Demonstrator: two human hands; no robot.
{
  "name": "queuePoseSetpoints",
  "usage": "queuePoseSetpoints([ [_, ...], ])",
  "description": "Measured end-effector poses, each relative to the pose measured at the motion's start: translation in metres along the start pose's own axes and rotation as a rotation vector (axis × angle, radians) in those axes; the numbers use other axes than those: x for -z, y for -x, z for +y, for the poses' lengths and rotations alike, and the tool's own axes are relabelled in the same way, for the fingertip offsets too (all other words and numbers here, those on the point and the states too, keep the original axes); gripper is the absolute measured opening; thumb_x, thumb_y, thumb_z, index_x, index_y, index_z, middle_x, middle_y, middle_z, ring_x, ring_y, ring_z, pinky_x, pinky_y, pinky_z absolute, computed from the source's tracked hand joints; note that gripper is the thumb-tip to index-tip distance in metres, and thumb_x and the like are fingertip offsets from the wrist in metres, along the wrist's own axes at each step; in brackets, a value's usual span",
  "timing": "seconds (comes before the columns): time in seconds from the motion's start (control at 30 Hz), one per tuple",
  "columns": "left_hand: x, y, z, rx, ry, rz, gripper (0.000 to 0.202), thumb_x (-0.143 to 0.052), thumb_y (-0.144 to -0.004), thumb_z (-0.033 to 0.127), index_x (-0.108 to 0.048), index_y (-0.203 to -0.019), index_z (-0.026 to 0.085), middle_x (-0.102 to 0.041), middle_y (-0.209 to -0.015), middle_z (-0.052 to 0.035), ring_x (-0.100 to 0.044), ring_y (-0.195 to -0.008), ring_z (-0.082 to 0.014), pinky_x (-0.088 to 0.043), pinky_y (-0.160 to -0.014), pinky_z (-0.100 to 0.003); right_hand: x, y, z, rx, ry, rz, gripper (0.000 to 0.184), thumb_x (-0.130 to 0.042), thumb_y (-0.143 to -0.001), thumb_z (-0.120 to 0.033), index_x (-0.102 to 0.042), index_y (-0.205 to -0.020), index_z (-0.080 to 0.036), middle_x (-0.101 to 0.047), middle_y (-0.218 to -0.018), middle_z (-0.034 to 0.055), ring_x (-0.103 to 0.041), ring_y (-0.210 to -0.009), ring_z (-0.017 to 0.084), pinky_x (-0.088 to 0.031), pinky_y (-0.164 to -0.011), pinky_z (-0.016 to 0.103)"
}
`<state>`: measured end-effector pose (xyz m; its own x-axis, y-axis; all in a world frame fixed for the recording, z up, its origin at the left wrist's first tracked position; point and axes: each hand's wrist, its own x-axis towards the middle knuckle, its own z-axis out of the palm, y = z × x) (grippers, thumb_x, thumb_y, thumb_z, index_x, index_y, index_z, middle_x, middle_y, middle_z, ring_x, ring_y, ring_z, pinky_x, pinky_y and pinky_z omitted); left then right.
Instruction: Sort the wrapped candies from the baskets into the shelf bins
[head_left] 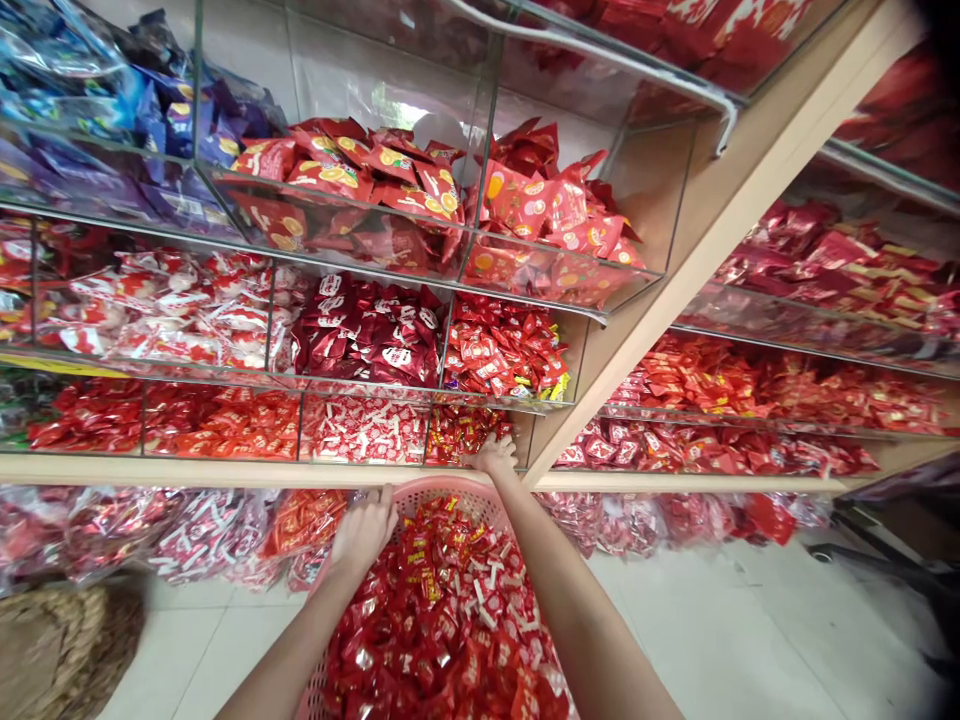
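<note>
Fingers (501, 442) of the right hand (495, 458) dip into the end bin (452, 437) of red sweets, tips buried; cannot tell whether they hold any. Just below that wrist, the left hand (365, 530) curls tight over the rim of the pink basket (450, 487).

Step, as I read it: a reach into the bin. A pick there would call for pinching loose wrappers.

Count: two hands, one basket, four bins in that row. Sweets (450, 620) heaped in the basket are past counting.

hands 2: left hand (364, 530), right hand (495, 455) | pink basket (442, 486) 1 | woven basket (67, 640) 1, at floor's left edge | wooden upright (675, 270) 1 | glass-fronted tiers left of it 4 | wrapped sweets (450, 620) in pink basket: beyond counting
</note>
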<state>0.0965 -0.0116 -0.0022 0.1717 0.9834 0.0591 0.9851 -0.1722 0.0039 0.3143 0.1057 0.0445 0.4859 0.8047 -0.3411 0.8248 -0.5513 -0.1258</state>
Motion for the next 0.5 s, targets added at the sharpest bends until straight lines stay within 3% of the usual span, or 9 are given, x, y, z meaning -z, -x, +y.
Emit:
queuePoseSetpoints([
  [0.27, 0.0018, -0.0001, 0.0010, 0.004, 0.039, -0.012, 0.039, -0.025, -0.091, 0.028, -0.045, -0.121, 0.015, -0.061, -0.100, -0.0142, -0.063, -0.079, -0.0226, -0.048, -0.065, -0.032, 0.0036, 0.0003, -0.0007, 0.002, -0.037, -0.082, 0.098, -0.078, -0.051, -0.051, -0.032, -0.131, -0.020, -0.029, -0.131, 0.0171, -0.030, -0.120, 0.030, -0.038, -0.089, 0.048],
  [0.5, 0.0001, -0.0010, 0.0010, 0.002, 0.020, -0.017, 0.041, -0.025, -0.091, 0.029, -0.044, -0.123, 0.013, -0.061, -0.100, -0.0154, -0.063, -0.080, -0.0237, -0.048, -0.065, -0.033, 0.0001, -0.0009, 0.0009, 0.031, -0.043, 0.003, 0.077, -0.076, -0.059, -0.038, -0.039, -0.125, -0.022, -0.032, -0.129, 0.0158, -0.035, -0.119, 0.029, -0.041, -0.085, 0.045],
])
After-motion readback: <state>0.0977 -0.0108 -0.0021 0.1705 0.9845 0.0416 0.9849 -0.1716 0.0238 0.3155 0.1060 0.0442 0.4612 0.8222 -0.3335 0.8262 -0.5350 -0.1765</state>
